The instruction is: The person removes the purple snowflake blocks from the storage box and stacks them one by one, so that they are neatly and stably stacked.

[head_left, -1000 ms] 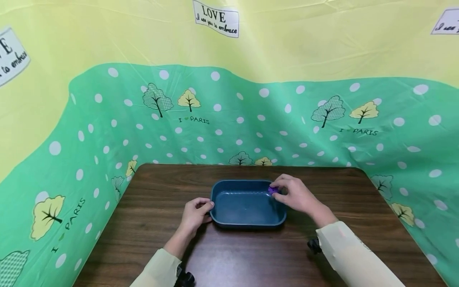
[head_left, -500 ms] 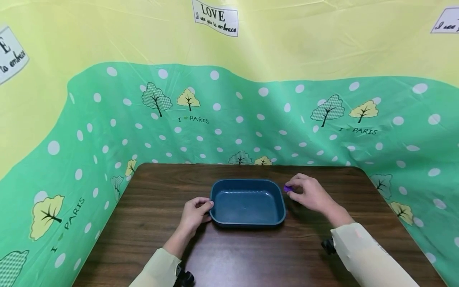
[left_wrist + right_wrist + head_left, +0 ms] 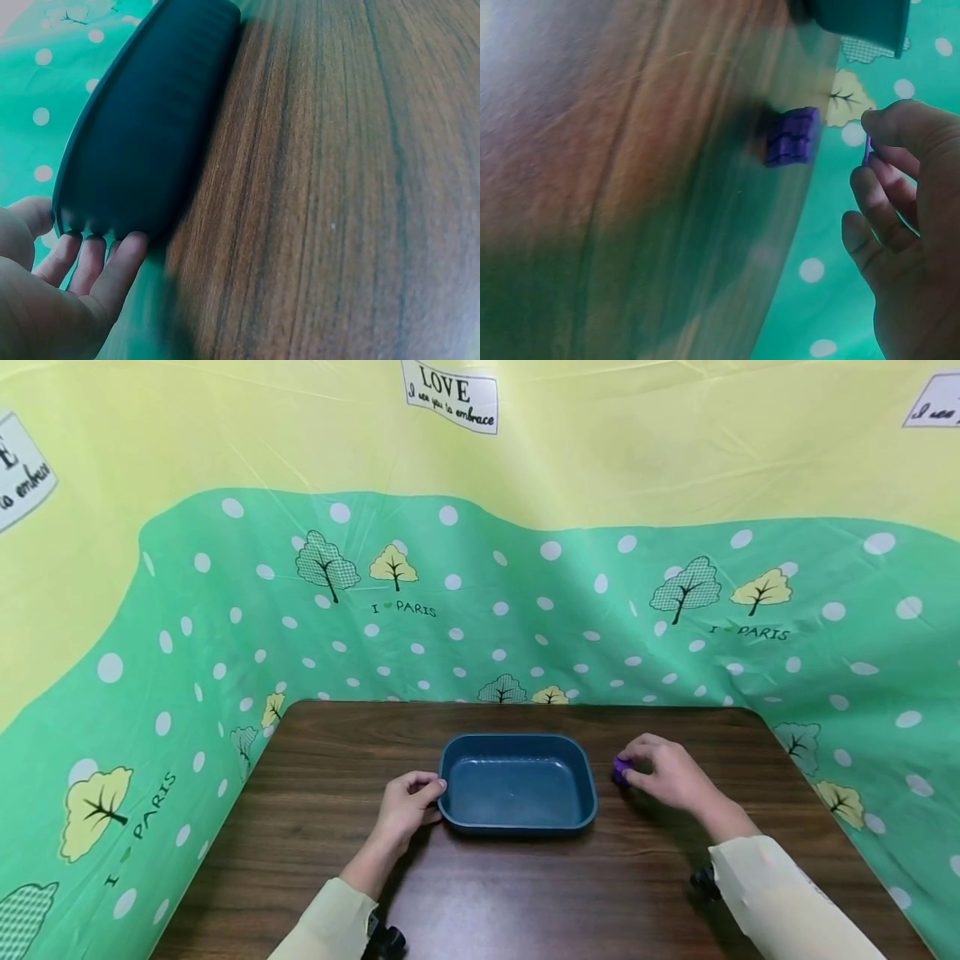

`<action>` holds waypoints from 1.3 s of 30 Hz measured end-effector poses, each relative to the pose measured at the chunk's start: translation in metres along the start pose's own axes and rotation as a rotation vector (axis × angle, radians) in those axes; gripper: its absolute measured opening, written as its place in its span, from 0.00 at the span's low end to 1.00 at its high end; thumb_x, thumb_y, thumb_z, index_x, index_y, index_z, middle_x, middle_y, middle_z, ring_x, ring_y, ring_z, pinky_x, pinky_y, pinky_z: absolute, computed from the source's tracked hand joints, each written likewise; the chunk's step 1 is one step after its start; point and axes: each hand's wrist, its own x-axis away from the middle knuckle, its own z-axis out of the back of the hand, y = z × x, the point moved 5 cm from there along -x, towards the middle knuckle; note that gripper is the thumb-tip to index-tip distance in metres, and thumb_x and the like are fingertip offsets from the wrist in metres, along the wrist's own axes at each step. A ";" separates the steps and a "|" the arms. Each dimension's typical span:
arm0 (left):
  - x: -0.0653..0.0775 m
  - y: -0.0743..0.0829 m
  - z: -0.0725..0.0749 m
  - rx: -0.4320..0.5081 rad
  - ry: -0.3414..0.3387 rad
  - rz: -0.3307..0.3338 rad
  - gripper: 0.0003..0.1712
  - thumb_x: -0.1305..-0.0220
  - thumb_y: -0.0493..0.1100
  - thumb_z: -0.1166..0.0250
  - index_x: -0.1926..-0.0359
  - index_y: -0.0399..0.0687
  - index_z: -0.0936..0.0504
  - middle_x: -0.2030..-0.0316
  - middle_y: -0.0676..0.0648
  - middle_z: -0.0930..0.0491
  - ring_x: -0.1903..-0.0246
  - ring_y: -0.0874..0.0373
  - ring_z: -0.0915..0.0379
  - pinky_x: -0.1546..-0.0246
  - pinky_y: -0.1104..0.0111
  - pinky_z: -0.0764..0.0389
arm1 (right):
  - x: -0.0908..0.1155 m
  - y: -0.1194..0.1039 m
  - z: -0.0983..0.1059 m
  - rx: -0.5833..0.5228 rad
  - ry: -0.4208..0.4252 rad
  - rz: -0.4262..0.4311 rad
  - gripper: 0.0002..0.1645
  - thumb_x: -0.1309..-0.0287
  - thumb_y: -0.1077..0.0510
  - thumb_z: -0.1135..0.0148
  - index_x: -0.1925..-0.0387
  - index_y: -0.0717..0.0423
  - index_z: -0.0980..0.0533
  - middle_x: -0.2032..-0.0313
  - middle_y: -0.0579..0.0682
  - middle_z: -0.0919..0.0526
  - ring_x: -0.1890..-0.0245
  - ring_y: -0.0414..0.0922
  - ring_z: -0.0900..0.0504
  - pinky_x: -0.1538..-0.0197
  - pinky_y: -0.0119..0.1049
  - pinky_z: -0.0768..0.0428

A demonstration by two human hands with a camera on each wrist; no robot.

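Observation:
A dark blue rectangular tray stands on the wooden table, with nothing visible inside it. My left hand grips its left end, the thumb at the rim and the fingertips against the outer wall. To the tray's right, my right hand pinches a thin purple piece, seen edge-on in the right wrist view. Near those fingertips a small purple block with a grooved surface sits on the table. In the head view the fingers partly hide the purple.
The brown wooden table ends at a back edge against a green and yellow printed cloth. That cloth also hangs along both sides. A black wrist device is on the left sleeve, and another on the right.
My right hand has moved from over the tray's right end to the table at its right, carrying purple at its fingertips, and is lower now. The left hand and tray have stayed put.

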 end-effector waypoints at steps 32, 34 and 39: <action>-0.001 -0.002 -0.001 0.010 -0.004 -0.004 0.16 0.34 0.41 0.30 0.51 0.33 0.16 0.64 0.45 0.18 0.62 0.53 0.17 0.63 0.57 0.10 | 0.007 0.015 -0.021 0.023 -0.013 -0.013 0.08 0.42 0.62 0.28 0.59 0.54 0.13 0.55 0.51 0.15 0.52 0.55 0.16 0.48 0.57 0.16; -0.001 -0.002 -0.001 0.011 -0.004 -0.004 0.16 0.34 0.40 0.30 0.51 0.33 0.16 0.64 0.45 0.18 0.62 0.54 0.17 0.63 0.57 0.10 | 0.008 0.016 -0.021 0.025 -0.010 -0.010 0.08 0.42 0.61 0.28 0.59 0.55 0.13 0.55 0.51 0.15 0.52 0.55 0.16 0.48 0.57 0.16; -0.001 -0.003 -0.001 0.009 -0.003 0.000 0.16 0.34 0.41 0.30 0.51 0.33 0.16 0.64 0.45 0.18 0.63 0.55 0.18 0.64 0.58 0.10 | 0.008 0.017 -0.020 0.024 -0.006 -0.002 0.09 0.41 0.61 0.28 0.58 0.55 0.13 0.55 0.51 0.15 0.52 0.56 0.16 0.48 0.58 0.17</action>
